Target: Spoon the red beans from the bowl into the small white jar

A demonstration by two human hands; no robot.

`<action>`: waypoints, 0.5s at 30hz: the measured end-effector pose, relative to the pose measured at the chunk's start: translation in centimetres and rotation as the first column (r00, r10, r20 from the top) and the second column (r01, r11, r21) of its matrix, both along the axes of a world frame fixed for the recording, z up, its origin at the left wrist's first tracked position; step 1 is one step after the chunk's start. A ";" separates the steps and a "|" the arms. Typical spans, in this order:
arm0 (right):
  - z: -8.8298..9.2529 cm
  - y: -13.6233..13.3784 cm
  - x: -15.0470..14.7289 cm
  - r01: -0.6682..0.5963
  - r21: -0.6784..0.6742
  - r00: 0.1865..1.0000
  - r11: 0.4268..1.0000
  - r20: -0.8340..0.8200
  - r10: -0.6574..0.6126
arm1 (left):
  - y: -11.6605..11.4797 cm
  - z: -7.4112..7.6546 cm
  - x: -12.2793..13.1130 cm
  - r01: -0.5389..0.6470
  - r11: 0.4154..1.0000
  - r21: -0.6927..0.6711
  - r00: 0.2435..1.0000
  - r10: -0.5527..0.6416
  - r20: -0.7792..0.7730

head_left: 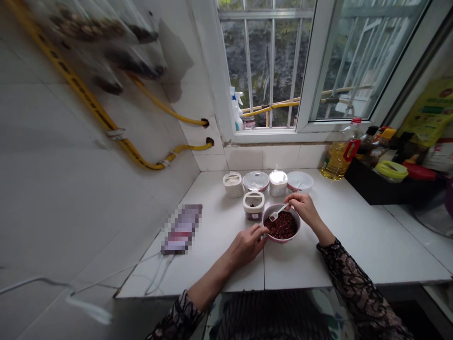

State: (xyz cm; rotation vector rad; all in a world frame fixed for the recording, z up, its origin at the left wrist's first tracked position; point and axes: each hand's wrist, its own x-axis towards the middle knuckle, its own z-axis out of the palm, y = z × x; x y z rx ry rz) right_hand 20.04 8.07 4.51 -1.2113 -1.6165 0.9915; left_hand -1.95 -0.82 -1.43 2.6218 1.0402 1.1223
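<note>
A bowl (282, 240) with a pinkish outer side stands on the white counter, holding many small dark red beans (283, 225). My right hand (303, 207) pinches the handle of a small white spoon (274, 216), whose scoop is over the beans at the bowl's left side. My left hand (249, 241) grips the bowl's left rim, thumb and fingers at its edge. Just behind and left of the bowl is a clear jar with a cream lid (254, 206), with something dark inside.
Behind stand two cream-lidded containers (232, 184) (278, 183), a covered bowl (255, 181) and a white bowl (300, 181). A pixelated flat object (181, 230) with a cable lies left. An oil bottle (338, 156) and a black condiment box (371, 184) are right. Yellow pipe (141, 160) runs along the wall.
</note>
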 end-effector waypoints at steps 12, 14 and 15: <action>0.5 0.0 -0.2 -0.005 -0.139 0.984 0.990 -0.178 -0.020 | 0.1 0.0 0.0 0.004 1.000 0.013 1.000 -0.004 0.001; 0.6 0.0 -0.3 -0.024 -0.175 0.969 0.984 -0.246 -0.020 | 0.1 -0.1 0.0 -0.002 1.000 0.011 1.000 0.002 -0.002; 0.7 0.0 -0.5 -0.031 -0.186 0.961 0.982 -0.276 -0.022 | 0.1 -0.1 0.0 -0.005 1.000 0.012 1.000 0.005 -0.002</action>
